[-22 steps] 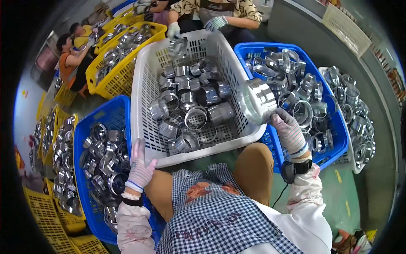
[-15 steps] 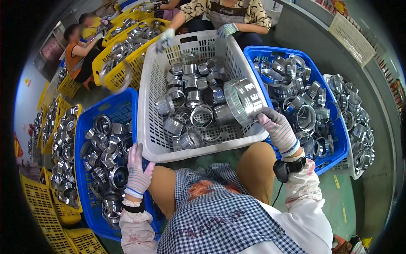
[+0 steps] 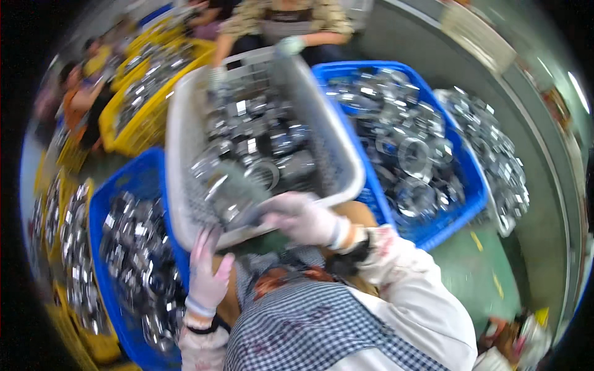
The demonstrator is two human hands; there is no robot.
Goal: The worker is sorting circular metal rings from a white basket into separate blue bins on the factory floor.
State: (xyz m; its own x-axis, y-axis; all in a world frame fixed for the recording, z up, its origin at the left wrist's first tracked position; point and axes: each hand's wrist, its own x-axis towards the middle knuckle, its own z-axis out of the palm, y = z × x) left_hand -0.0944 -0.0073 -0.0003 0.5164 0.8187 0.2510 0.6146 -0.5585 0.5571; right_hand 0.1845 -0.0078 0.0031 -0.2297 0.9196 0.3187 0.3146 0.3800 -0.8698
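My right hand [image 3: 303, 219], in a striped glove, is closed on the edge of a shiny metal ring [image 3: 230, 188], which is smeared by motion. It holds the ring over the near left part of the white basket [image 3: 343, 185]. Several more metal rings [image 3: 263, 176] lie heaped inside that basket. My left hand [image 3: 208, 272], gloved too, has its fingers apart and holds nothing. Its fingertips are by the basket's near left corner; whether they touch the rim I cannot tell.
Blue baskets of metal rings stand to the left [image 3: 99, 260] and right [image 3: 461, 204]. Another heap of rings [image 3: 495, 161] lies farther right. Across the white basket sits a co-worker [image 3: 288, 28], gloved hands at its far end. Yellow baskets [image 3: 133, 139] and other people are at the back left.
My right hand has swung left with the ring, from above the basket's right side to its near left. My left hand has moved slightly downward in view. The whole view has shifted.
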